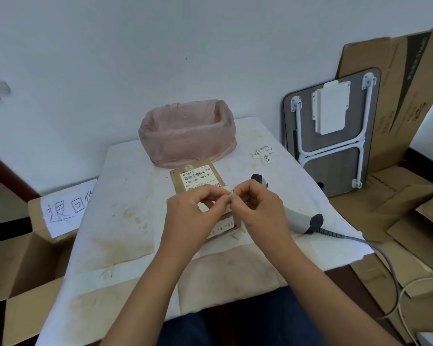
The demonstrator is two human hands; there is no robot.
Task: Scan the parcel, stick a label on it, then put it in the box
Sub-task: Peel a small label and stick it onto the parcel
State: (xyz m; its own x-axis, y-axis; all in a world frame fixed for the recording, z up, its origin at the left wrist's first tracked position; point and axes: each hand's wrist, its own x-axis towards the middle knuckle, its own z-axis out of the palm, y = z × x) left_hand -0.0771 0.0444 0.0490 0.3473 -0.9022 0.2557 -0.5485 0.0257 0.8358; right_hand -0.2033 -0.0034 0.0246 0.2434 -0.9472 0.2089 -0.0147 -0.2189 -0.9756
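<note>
A brown cardboard parcel (198,179) with a printed barcode label lies flat in the middle of the white-covered table (125,196). My left hand (193,216) and my right hand (258,208) hover just above its near half, fingertips pinched together on a small white paper label (229,192). The hands hide the parcel's near part. A grey handheld scanner (303,219) lies on the table to the right of my right hand, cable trailing off the edge. An open cardboard box (33,258) with a handwritten white sheet stands on the floor at the left.
A bin lined with a pink plastic bag (188,133) stands behind the parcel. Several small white labels (263,153) lie at the table's far right. A folded lap table (333,136) and flattened cardboard (405,221) lean and lie on the right.
</note>
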